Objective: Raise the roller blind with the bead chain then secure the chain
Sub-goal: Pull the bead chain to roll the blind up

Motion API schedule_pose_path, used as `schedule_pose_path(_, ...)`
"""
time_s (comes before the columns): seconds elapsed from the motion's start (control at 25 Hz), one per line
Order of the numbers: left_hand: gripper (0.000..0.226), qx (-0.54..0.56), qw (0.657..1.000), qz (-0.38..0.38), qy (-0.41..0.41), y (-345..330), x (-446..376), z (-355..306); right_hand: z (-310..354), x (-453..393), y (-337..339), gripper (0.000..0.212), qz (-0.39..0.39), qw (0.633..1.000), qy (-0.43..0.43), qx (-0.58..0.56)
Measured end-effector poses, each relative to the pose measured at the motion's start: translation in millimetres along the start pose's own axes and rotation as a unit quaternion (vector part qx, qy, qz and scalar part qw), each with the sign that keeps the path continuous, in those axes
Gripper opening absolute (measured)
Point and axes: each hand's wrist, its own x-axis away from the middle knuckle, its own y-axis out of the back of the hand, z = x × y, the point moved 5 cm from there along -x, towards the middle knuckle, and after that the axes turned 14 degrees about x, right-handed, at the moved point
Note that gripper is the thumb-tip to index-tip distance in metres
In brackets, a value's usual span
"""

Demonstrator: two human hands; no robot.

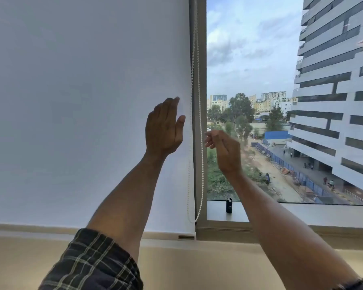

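- No brand, label or writing can be read anywhere; the small dark bottle [229, 205] standing on the window ledge [302, 212] at lower centre-right carries a pale mark too small to make out.
- The roller blind [82, 111] is plain white fabric filling the left and centre of the frame, fully down, with its bottom bar [168, 235] low in the frame just above the beige wall [197, 266].
- The bead chain [201, 130] is a loop of small white beads hanging along the blind's right edge and over the grey window frame [200, 59]; its two strands run down from the top centre and meet in a curve near the lower centre, just above the bottom bar.
- The left hand [165, 128] is raised at centre in front of the blind, palm towards the fabric, fingers straight and close together, thumb apart; it grips nothing, and whether it touches the fabric cannot be told.
- The right hand [223, 148] is right of centre, fingers loosely curled with the tips beside the right strand of the chain; whether they pinch it cannot be told.
- A dark plaid sleeve [92, 264] is rolled up on the left arm at lower left.
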Motion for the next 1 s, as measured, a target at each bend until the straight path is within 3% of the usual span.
schedule_pose_path(0.2, 0.033, 0.095, 0.995, 0.001, 0.035, -19, 10, -18, 7, 50, -57, 0.039, 0.182, 0.960, -0.112, -0.183)
schedule_pose_path(0.36, 0.036, 0.224, 0.962, 0.005, 0.155, -28, 18, -13, 1, 68, -69, 0.036, 0.165, 0.918, -0.197, -0.302)
schedule_pose_path(0.44, 0.046, 0.360, 0.890, 0.016, 0.280, -39, 21, -16, -5, 75, -73, 0.039, 0.137, 0.906, -0.241, -0.318)
schedule_pose_path(0.56, 0.060, 0.588, 0.682, 0.058, 0.431, -57, 23, -29, -13, 82, -77, 0.042, 0.114, 0.898, -0.276, -0.324)
schedule_pose_path(0.6, 0.062, 0.624, 0.633, 0.071, 0.452, -59, 22, -33, -14, 86, -78, 0.042, 0.113, 0.897, -0.283, -0.320)
schedule_pose_path(0.64, 0.062, 0.639, 0.607, 0.077, 0.466, -60, 22, -36, -16, 90, -79, 0.042, 0.112, 0.897, -0.287, -0.318)
schedule_pose_path(0.72, 0.060, 0.633, 0.604, 0.064, 0.480, -59, 22, -40, -19, 94, -81, 0.042, 0.112, 0.893, -0.291, -0.324)
schedule_pose_path(0.84, 0.062, 0.590, 0.654, 0.014, 0.474, -50, 24, -44, -24, 92, -82, 0.046, 0.110, 0.892, -0.290, -0.329)
schedule_pose_path(1.0, 0.060, 0.533, 0.701, -0.020, 0.472, -45, 33, -38, -30, 65, -66, 0.042, 0.058, 0.933, -0.209, -0.286)
